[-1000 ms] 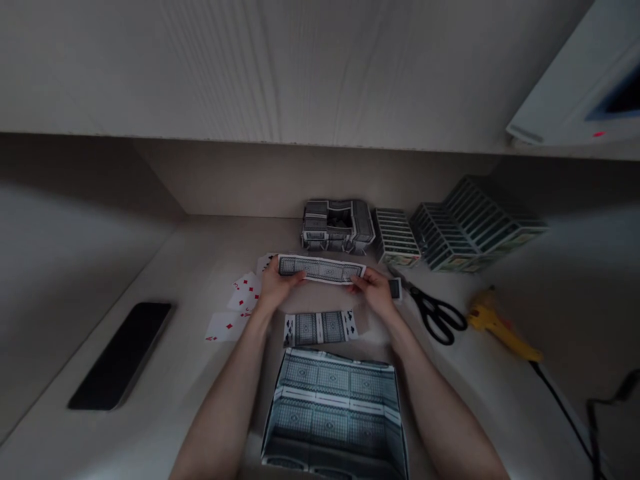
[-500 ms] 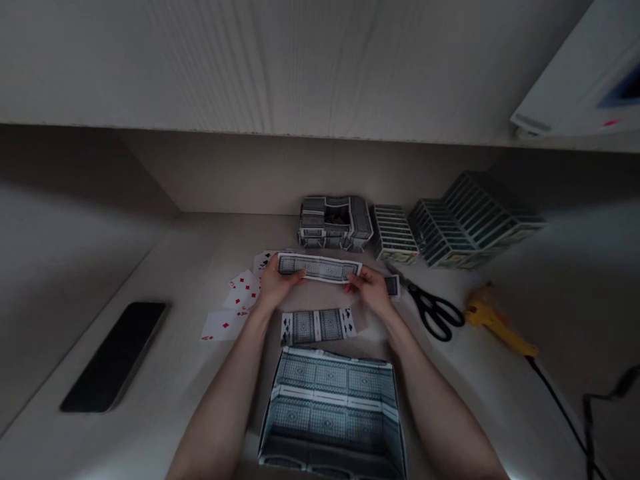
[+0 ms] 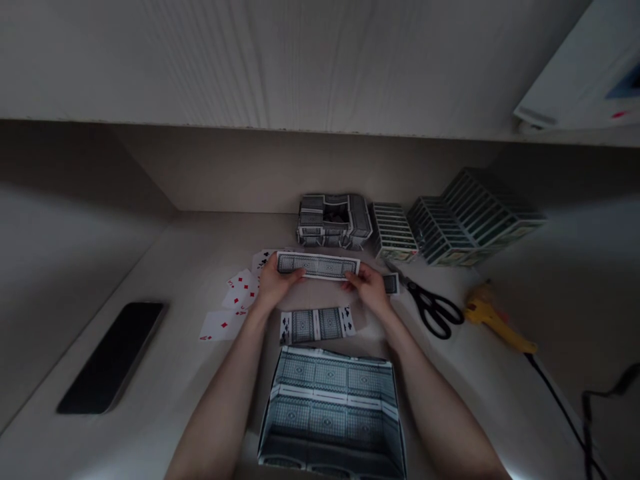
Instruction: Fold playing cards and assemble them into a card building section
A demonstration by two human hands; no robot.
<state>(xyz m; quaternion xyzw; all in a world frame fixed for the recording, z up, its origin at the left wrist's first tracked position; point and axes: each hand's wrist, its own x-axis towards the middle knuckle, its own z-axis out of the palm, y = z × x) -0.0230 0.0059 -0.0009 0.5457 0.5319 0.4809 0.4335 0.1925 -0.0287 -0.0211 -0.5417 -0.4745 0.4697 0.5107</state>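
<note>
Your left hand [image 3: 273,283] pinches the left end of the long card strip [image 3: 318,265], and your right hand [image 3: 369,288] pinches its right end. The strip hangs level just above the tabletop [image 3: 195,260], between the card model [image 3: 334,220] at the back and a shorter card strip [image 3: 317,325] lying nearer you. Over the last second almost nothing has shifted. Both grips are the same and the strip has barely moved, so it is still held, not laid down. Loose red cards [image 3: 240,292] lie just beside your left hand, and scissors [image 3: 434,308] lie near your right. A card panel [image 3: 333,400] lies closest to you.
</note>
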